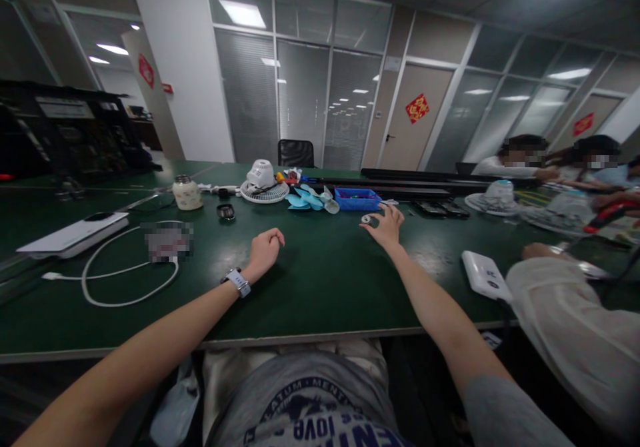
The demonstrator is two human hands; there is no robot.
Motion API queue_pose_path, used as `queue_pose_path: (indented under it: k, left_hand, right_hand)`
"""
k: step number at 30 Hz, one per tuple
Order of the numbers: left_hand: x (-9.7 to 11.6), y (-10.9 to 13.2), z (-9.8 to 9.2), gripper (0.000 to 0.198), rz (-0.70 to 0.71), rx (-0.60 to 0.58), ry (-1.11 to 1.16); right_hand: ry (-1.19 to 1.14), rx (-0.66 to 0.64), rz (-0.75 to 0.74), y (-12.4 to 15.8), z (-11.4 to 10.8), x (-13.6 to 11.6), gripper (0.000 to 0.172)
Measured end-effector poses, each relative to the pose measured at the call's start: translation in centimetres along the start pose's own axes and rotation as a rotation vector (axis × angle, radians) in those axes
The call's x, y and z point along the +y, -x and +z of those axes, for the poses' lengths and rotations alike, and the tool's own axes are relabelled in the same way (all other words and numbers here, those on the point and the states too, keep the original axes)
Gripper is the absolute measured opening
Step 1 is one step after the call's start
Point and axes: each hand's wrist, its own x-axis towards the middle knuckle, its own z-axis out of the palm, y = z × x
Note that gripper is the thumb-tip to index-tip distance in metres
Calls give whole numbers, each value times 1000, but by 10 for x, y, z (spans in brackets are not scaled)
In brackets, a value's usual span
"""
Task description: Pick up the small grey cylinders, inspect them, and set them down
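My right hand point(386, 226) is raised over the green table, pinching a small round silver-white piece point(367, 219) between thumb and fingertips. The piece is too small to tell its kind. Just behind that hand stands a blue plastic bin point(357, 199) with small things inside. My left hand point(266, 252) rests on the table with its fingers curled into a loose fist, and no object shows in it. Light-blue fan blades point(306, 198) lie beyond, between the two hands. A white fan housing point(261, 175) sits on a round white grille point(265, 192) farther left.
On the left are a cream jar point(187, 192), a dark oval object point(226, 212), a white box point(75, 232) and a looped white cable point(90, 294). A white power bank point(485, 275) lies at right, beside a co-worker's pale sleeve point(565, 314). Long black bars point(430, 186) lie at the back.
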Motion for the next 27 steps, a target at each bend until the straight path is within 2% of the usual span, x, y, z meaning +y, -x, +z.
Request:
queue_pose_path:
  k: [2,5,8,10,13,17,20,22,25,27]
  left_hand:
    - [2,1,-1,23,14,-3,-1]
    - [9,5,-4,23,74,-26,21]
    - [22,10,-7,24,225,-2,8]
    - [30,15,-8,27,356,34,-16]
    - [36,20,-6,35,496,26,-47]
    - [32,22,-1,46,544,-44,-79]
    - [31,23,1,44,516,-72,-85]
    - [33,22,-1,36,484,-69,-73]
    - [37,19,-7,23,409,19,-2]
    - [35,15,-11,25,340,107,60]
  right_hand:
    - [-92,4,-85,3,-6,-28,30]
    - [-283,-58,-190,13,-14,-78,30]
    - [-449,-141,-277,26,-19,-120,32]
    - [-519,-174,-295,34,-21,-136,33]
    - [-589,-212,-287,43,-23,-145,34]
    - [-625,-244,-356,52,-26,-150,33]
    - [-630,-262,-419,55,-30,-155,32]
    - [-627,-281,-435,56,-33,-158,31]
    - [-638,-292,-409,56,-35,-159,34]
    - [-663,-285,-364,54,-33,-157,36]
